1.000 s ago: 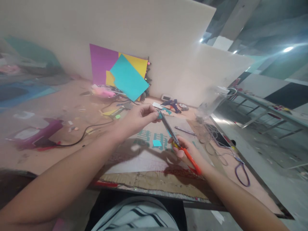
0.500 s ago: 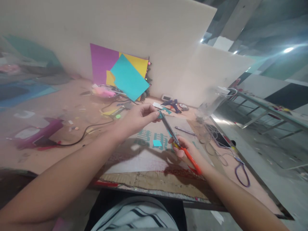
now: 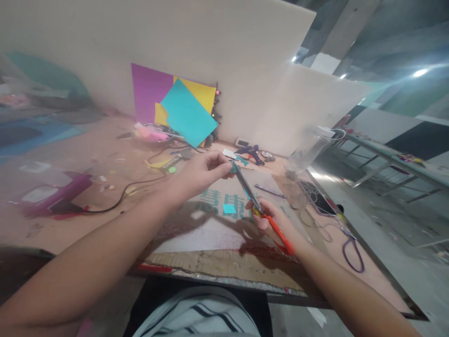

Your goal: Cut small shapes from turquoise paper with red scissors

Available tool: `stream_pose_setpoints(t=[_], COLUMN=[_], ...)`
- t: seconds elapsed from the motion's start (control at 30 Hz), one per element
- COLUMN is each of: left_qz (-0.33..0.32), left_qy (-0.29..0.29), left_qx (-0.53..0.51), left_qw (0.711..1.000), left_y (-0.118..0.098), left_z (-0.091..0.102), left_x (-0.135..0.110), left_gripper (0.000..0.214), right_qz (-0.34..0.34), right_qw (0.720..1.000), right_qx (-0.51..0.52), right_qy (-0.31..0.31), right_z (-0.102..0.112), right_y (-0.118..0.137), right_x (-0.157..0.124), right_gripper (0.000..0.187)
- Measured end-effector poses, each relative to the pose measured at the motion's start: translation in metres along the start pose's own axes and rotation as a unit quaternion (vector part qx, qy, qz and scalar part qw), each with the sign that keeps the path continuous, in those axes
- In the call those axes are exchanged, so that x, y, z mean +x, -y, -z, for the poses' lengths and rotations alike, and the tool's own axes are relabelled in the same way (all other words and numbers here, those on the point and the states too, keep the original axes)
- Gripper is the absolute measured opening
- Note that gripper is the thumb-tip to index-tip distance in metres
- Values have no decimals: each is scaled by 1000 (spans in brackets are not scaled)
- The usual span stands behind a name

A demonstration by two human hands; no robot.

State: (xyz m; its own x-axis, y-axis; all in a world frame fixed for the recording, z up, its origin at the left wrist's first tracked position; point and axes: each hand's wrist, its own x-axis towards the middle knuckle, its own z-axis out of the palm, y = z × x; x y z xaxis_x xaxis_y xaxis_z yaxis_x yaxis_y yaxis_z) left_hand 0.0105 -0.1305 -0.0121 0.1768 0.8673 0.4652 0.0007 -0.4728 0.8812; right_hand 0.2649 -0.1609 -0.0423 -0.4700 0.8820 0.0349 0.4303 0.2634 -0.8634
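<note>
My left hand point(image 3: 201, 172) is raised over the table and pinches a small teal paper piece point(image 3: 233, 167) between thumb and fingers. My right hand point(image 3: 271, 219) grips orange-handled scissors point(image 3: 261, 210); their grey blades slant up to the left and meet the teal piece at the tips. Below the hands a small teal paper square point(image 3: 229, 208) lies on a flattened cardboard sheet point(image 3: 217, 234) with teal printed characters.
Purple, yellow and teal paper sheets point(image 3: 187, 117) lean on the white back panel. A magenta glue gun point(image 3: 52, 196) with a black cable lies at the left, a blue glue gun point(image 3: 250, 153) at the back. A clear plastic container point(image 3: 308, 150) and purple-handled scissors point(image 3: 352, 248) lie on the right.
</note>
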Motion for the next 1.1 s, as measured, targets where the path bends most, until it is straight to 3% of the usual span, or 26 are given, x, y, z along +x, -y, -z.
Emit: stream_pose_setpoints(t=[0.4, 0.7, 0.97, 1.1], left_qz=[6, 28, 24, 26], left_qy=[-1, 52, 59, 59], left_qx=[11, 3, 1, -1], left_qw=[1000, 998, 998, 998], left_y=[1, 3, 4, 4], left_z=[1, -3, -3, -3], left_x=[1, 0, 1, 0], left_gripper=[25, 26, 28, 29], right_qz=[1, 7, -5, 1], right_qw=[1000, 996, 996, 995], right_qx=[25, 88, 85, 99], right_qy=[7, 18, 13, 22], right_z=[-2, -3, -3, -4], right_y=[-1, -6, -7, -8], right_x=[0, 2, 3, 2], right_gripper=[49, 54, 55, 65])
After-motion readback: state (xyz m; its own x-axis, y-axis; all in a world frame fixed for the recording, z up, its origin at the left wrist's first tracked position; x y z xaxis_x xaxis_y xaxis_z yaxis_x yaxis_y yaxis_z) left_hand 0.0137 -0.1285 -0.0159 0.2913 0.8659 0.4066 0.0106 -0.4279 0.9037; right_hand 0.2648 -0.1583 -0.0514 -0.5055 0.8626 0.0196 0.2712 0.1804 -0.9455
